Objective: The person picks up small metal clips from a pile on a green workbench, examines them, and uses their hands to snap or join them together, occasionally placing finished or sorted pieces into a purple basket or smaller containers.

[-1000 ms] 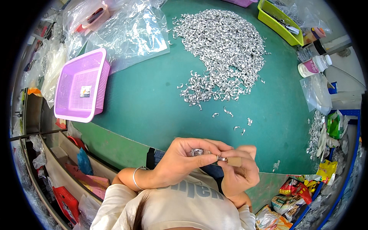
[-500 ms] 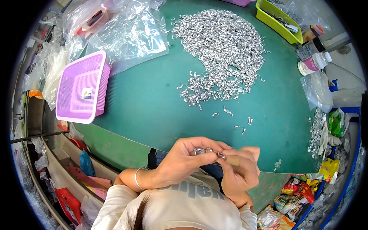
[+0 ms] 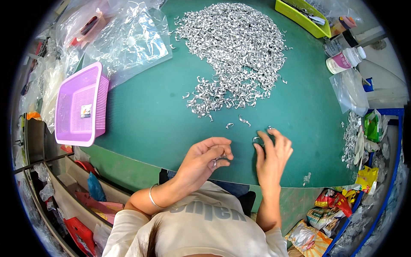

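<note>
My left hand (image 3: 205, 159) is closed in a pinch around small shiny silver metal pieces (image 3: 214, 163) near the front edge of the table, partly covered by its fingers. To its right, my right hand (image 3: 272, 155) reaches low over the green tabletop with fingers apart. Its index finger and thumb are beside a small curved metal piece (image 3: 256, 139), and another metal piece (image 3: 270, 127) lies at a fingertip. Two loose curved metal pieces (image 3: 244, 120) lie just beyond. Further back spreads a large pile of the same curved silver pieces (image 3: 237, 51).
A purple plastic basket (image 3: 100, 109) stands at the left, with clear plastic bags (image 3: 128, 47) behind it. A yellow-green tray (image 3: 304, 19) is at the back right, near a white bottle (image 3: 342, 61). More metal pieces (image 3: 352, 139) lie along the right edge.
My hands were together over the front edge, with a small tan block-like thing showing at the right fingers. Now the right hand has moved forward onto the table, away from the left.
</note>
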`<state>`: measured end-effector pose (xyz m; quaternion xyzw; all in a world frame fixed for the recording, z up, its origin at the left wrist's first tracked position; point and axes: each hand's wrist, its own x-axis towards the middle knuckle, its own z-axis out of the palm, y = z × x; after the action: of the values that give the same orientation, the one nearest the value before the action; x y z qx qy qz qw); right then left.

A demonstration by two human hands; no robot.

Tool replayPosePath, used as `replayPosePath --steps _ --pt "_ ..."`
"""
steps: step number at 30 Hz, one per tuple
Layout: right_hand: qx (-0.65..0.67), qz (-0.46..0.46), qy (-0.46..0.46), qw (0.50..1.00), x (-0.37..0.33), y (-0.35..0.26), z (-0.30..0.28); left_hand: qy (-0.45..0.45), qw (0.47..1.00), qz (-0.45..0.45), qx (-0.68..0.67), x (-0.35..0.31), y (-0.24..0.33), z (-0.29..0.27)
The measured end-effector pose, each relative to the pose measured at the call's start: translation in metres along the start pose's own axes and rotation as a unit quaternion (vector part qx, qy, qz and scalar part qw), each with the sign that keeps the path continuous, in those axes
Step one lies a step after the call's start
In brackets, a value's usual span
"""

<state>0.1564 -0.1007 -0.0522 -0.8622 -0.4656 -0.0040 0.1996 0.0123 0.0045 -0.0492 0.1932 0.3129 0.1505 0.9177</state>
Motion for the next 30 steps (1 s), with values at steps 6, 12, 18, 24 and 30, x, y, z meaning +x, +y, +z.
replayPosePath --steps 6,12,18,24,30 --pt "0.168 0.014 0.07 0.983 0.0 0.001 0.006 0.016 0.99 0.03 0.136 0.003 -0.003 0.006" --pt "0.387 0.007 0.001 0.922 -0.006 -0.021 -0.017 -0.028 0.969 -0.012 0.244 0.0 0.006 0.014" --pt "0.497 0.06 -0.008 0.865 -0.011 -0.026 -0.019 -0.031 0.968 0.024 0.247 -0.008 0.009 0.019" --pt "0.608 0.085 -0.009 0.79 -0.016 -0.031 -0.02 -0.04 0.957 0.062 0.281 -0.019 0.015 0.024" --pt "0.634 0.079 -0.01 0.769 -0.02 -0.038 -0.026 -0.065 0.927 0.188 0.319 -0.026 0.011 0.025"
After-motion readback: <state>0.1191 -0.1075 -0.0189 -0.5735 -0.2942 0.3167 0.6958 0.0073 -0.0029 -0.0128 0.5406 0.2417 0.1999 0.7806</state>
